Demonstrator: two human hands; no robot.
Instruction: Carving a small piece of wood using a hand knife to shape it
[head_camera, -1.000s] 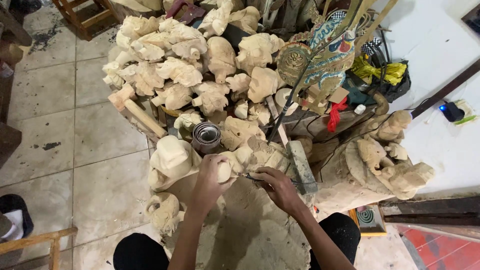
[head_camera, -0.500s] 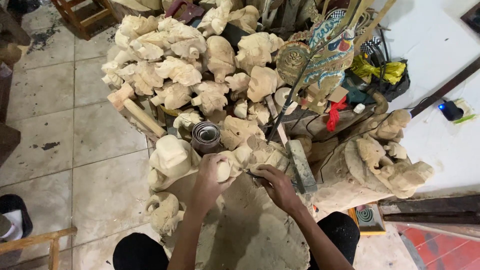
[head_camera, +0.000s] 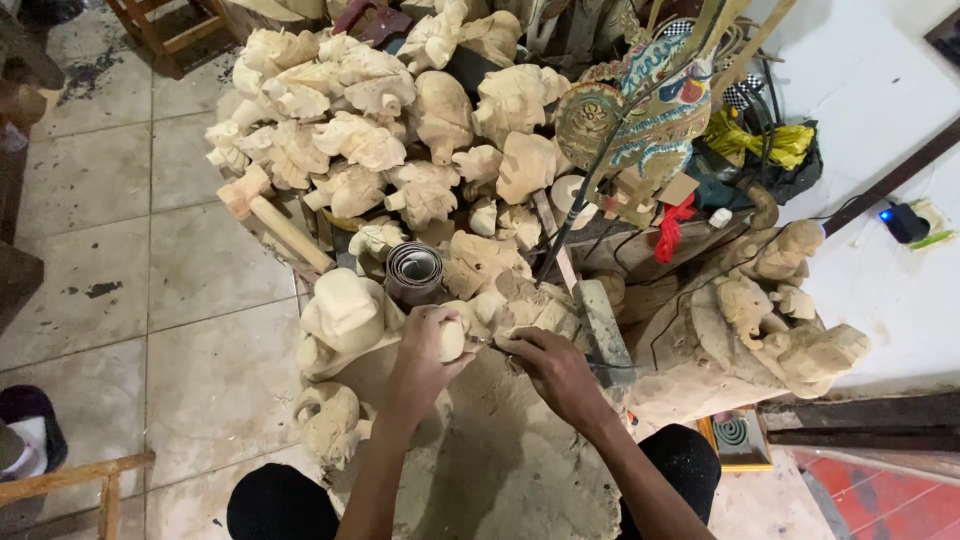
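Left hand is wrapped tight around a small pale carving, right hand pinching a thin tool against it from three o'clock. Carving sits just below the metal roll, still rough (finished heaps at twelve). Compared with a second ago, hardly anything differs; both hands stay put.

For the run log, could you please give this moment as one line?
left hand: holds small pale carving | right hand: thin tool against it | behind: tape roll
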